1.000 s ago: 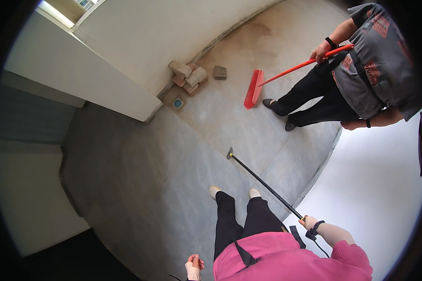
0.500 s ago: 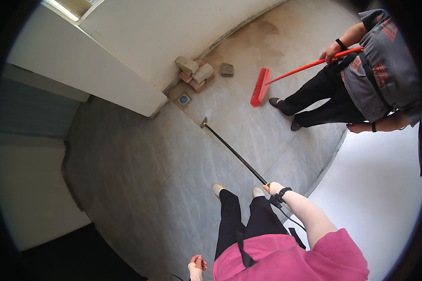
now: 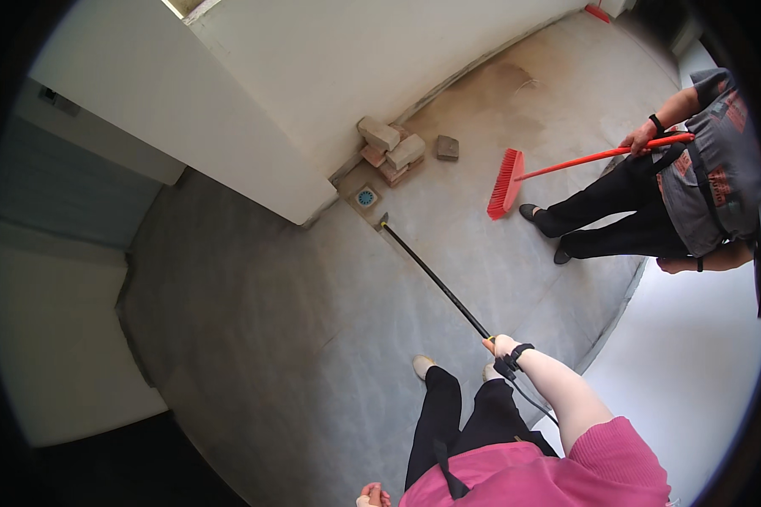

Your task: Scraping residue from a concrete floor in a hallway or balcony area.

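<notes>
My right hand (image 3: 502, 346) is wrapped around the upper end of a long-handled floor scraper (image 3: 435, 279). Its black pole slants away to the far left, and the small blade head (image 3: 384, 220) rests on the floor just short of a round blue drain cover (image 3: 365, 198). My left hand (image 3: 374, 495) hangs low at the bottom edge, partly cut off, fingers loosely bent and nothing seen in them.
Behind the drain, bricks (image 3: 389, 150) are piled against the wall corner, with a single block (image 3: 447, 148) beside them. At right, another person (image 3: 702, 186) holds a red broom (image 3: 506, 184), its bristles near the floor. A white wall (image 3: 228, 127) juts out at left.
The view has shifted, so floor, bricks and co-worker sit lower and further right. The scraper's head has moved nearer the drain cover. My right hand keeps its hold on the pole.
</notes>
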{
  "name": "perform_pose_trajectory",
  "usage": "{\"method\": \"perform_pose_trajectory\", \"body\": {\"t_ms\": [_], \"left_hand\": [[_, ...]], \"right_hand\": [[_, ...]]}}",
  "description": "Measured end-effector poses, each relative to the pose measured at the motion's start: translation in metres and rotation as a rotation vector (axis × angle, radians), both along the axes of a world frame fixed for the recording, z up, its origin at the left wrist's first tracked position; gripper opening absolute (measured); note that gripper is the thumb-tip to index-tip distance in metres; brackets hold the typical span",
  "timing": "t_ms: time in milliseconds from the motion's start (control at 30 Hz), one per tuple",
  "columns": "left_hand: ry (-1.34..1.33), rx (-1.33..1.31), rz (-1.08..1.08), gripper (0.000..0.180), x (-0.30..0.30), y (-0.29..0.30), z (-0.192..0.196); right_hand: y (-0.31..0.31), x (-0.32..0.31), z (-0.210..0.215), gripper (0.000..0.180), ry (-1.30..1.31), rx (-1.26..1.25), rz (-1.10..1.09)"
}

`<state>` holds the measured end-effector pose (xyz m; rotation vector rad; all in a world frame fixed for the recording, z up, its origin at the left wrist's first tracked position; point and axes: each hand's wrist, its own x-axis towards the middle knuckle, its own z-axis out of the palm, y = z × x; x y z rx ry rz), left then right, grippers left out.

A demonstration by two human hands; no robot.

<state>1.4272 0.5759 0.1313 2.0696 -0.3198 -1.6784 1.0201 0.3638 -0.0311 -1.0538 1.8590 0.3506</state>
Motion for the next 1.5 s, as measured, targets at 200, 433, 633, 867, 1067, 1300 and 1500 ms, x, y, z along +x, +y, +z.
{"method": "perform_pose_trajectory", "body": {"t_ms": [200,433,633,867,1067,1300,1500], "left_hand": [[-0.016,-0.027,0.044,0.016,0.032,-0.022,-0.003],[0.102,0.034,0.018,0.017,0.022,-0.058,-0.029],[0.293,0.012,-0.221,0.027,-0.043,-0.171,-0.020],[0.720,0.271,-0.200,0.060,-0.132,-0.221,-0.031],[1.061,0.265,0.103,0.039,-0.154,-0.262,-0.038],[0.993,0.262,0.449,0.026,-0.181,-0.318,-0.026],[0.936,0.364,0.472,0.027,-0.185,-0.314,0.000]], "right_hand": [[0.036,-0.008,0.018,0.047,-0.062,-0.022,0.024],[0.041,0.016,0.034,0.054,-0.062,0.073,-0.060],[-0.033,0.075,0.043,0.044,-0.155,0.085,-0.184],[-0.065,0.125,0.090,0.036,-0.466,0.277,-0.380],[-0.150,0.156,0.046,0.028,-0.334,0.232,-0.390],[-0.229,0.151,0.020,0.023,-0.254,0.058,0.289],[-0.216,0.158,0.056,0.026,-0.098,0.042,-0.090]]}}
